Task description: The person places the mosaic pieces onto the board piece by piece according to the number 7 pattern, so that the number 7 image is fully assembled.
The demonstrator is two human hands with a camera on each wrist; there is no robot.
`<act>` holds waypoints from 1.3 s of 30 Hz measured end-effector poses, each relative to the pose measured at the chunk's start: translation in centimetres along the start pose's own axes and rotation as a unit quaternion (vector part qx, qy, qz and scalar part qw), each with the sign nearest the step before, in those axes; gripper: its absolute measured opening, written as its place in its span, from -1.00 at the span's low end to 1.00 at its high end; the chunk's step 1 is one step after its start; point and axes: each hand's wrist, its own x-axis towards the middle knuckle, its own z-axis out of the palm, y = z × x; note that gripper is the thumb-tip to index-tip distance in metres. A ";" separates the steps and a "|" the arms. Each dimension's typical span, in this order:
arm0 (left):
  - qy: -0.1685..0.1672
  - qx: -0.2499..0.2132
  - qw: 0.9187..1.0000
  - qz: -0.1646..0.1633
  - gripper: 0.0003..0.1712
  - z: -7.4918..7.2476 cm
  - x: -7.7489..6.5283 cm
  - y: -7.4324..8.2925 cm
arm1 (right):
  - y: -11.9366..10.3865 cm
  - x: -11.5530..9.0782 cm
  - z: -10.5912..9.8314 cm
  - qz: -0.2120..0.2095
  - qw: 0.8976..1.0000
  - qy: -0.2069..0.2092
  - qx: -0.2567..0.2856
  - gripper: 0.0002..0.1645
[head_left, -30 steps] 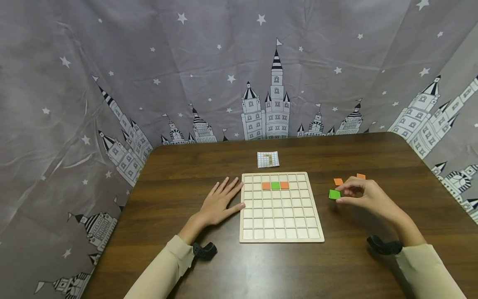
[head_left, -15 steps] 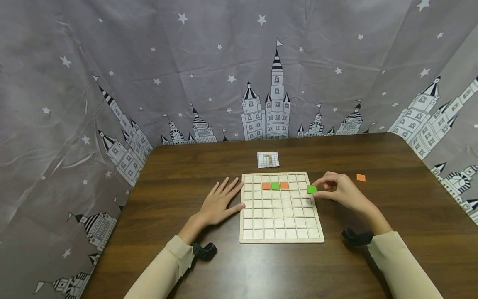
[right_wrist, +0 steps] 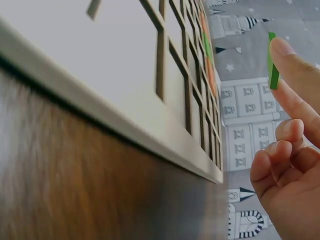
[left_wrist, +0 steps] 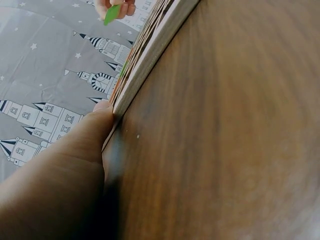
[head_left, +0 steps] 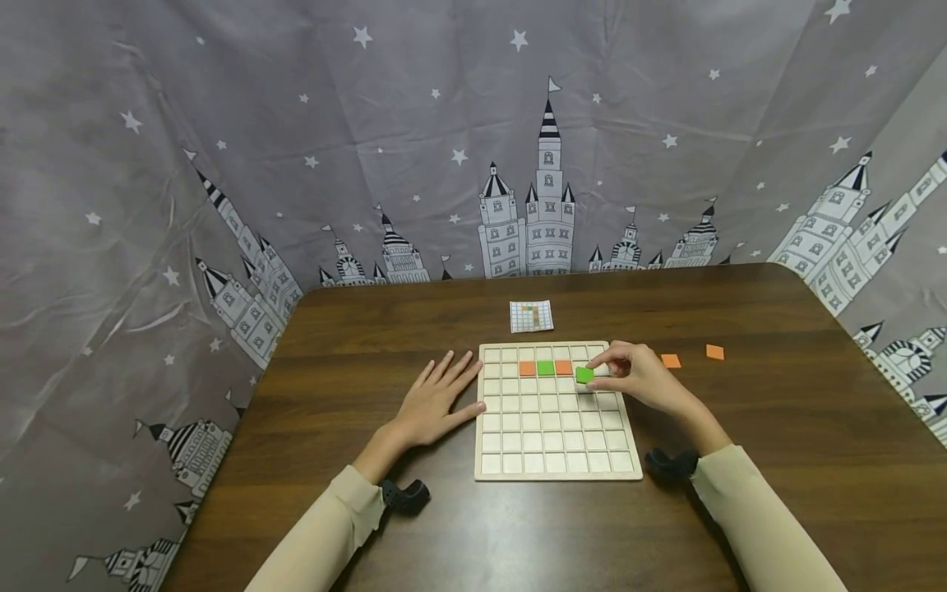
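Note:
A pale wooden grid board (head_left: 551,427) lies on the table. In its second row from the back sit an orange tile (head_left: 527,368), a green tile (head_left: 545,368) and another orange tile (head_left: 563,367), side by side. My right hand (head_left: 644,378) pinches a loose green square tile (head_left: 584,376) between thumb and index finger, just right of that row and raised above the board; the right wrist view shows this tile (right_wrist: 272,60) edge-on. My left hand (head_left: 436,403) lies with spread, straight fingers at the board's left edge, its thumb (left_wrist: 102,107) touching the rim.
Two orange tiles, one nearer (head_left: 670,361) and one farther right (head_left: 714,352), lie on the brown table (head_left: 370,329) right of the board. Behind the board is a small paper card (head_left: 531,316) printed with a coloured grid. A grey castle-patterned curtain (head_left: 414,123) hangs behind the table.
The right hand has carried the green tile leftward, from beside the orange tiles to over the board's right part. The left hand and the board have stayed in place.

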 end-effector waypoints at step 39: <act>0.002 0.002 1.000 -0.001 -0.14 0.1 0.0 -0.1 | 1.6 2.1 2.7 0.009 0.999 -0.052 -0.005 -0.69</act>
